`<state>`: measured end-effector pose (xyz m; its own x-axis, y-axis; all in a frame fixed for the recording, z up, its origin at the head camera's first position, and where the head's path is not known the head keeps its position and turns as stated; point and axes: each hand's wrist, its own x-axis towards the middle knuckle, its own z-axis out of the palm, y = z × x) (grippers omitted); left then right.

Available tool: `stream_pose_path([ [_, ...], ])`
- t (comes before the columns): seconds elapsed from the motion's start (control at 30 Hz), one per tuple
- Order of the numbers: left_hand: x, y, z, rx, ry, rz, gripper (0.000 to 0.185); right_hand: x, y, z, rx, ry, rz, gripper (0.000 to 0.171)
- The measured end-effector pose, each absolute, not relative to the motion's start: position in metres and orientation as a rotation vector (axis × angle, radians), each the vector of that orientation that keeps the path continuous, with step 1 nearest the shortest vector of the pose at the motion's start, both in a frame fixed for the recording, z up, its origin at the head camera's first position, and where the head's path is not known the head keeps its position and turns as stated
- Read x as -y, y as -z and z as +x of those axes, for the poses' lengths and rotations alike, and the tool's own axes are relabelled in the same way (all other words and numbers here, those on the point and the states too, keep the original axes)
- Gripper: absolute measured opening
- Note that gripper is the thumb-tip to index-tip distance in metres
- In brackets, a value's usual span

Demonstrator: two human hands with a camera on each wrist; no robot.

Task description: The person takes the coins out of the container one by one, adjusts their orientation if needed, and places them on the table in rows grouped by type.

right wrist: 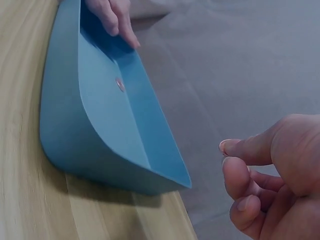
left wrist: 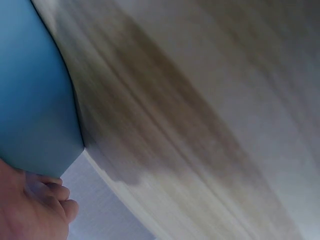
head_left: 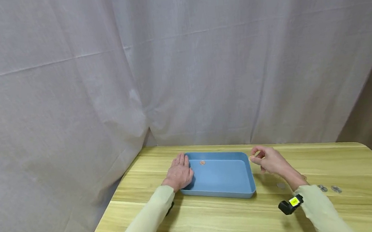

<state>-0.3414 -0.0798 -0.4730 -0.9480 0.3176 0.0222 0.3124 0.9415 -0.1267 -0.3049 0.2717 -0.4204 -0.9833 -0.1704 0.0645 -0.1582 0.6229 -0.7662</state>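
Observation:
A shallow blue tray [head_left: 221, 175] sits on the wooden table, with a copper-coloured coin [head_left: 202, 162] on its floor near the back wall. My left hand [head_left: 179, 173] rests over the tray's left rim, its fingers extended toward the back corner and its thumb on the inner side. Just off the tray's right back corner, my right hand [head_left: 269, 160] pinches a small coin [head_left: 251, 158] between thumb and index finger. The right wrist view shows only a sliver of that coin at the fingertips, the other fingers curled beneath.
Right of the tray, a silvery coin [head_left: 281, 185] lies on the table by my right forearm. Farther right lie two more shiny discs [head_left: 336, 189], and a coppery one [head_left: 304, 177] is partly behind the wrist. A grey curtain [head_left: 202, 74] hangs along the table's back edge.

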Motion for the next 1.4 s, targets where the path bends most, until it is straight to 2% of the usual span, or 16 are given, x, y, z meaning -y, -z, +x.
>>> stream_pose_path([
  [0.5, 0.078, 0.472, -0.341, 3.048, -0.198, -0.502, 0.062, -0.322, 0.428, -0.289, -2.879, 1.273, -0.167, 0.022],
  [0.93, 0.080, 0.471, -0.340, 3.047, -0.173, -0.501, 0.062, -0.354, 0.441, -0.276, -2.971, 1.182, -0.172, 0.020],
  [1.4, 0.080, 0.470, -0.339, 3.049, -0.178, -0.504, 0.061, -0.397, 0.460, -0.268, -2.995, 1.112, -0.060, 0.023],
])
